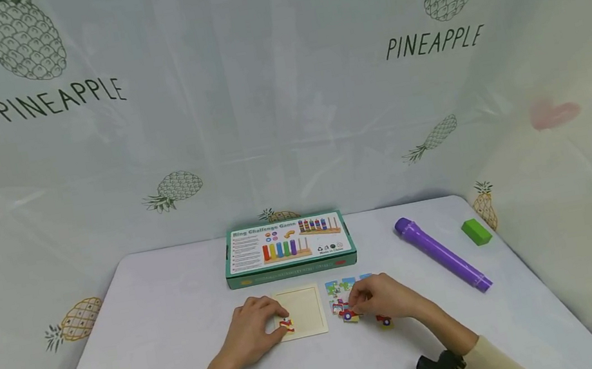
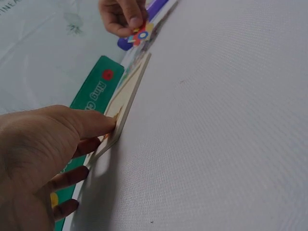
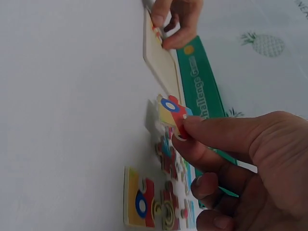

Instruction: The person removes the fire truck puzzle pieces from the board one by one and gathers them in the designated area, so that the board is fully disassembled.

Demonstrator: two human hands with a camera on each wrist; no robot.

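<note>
A shallow pale wooden puzzle tray (image 1: 308,312) lies in the middle of the table. At its lower left corner my left hand (image 1: 251,330) holds a red-and-yellow puzzle piece (image 1: 287,326) between thumb and index finger, the other fingers spread. My right hand (image 1: 387,297) pinches a second puzzle piece (image 3: 172,113) by its edge, raised a little above the table; it shows a blue-ringed wheel on red and yellow. Beneath and around that hand lie several loose puzzle pieces (image 1: 333,290), partly hidden by it. One wheel piece (image 3: 139,202) lies nearest the front.
Behind the tray lies a green-and-white Ring Challenge Game box (image 1: 289,247). A purple microphone-shaped tube (image 1: 443,254) lies slanted on the right, with a green block (image 1: 476,232) beyond it. A pineapple-print sheet (image 1: 261,118) hangs at the table's back.
</note>
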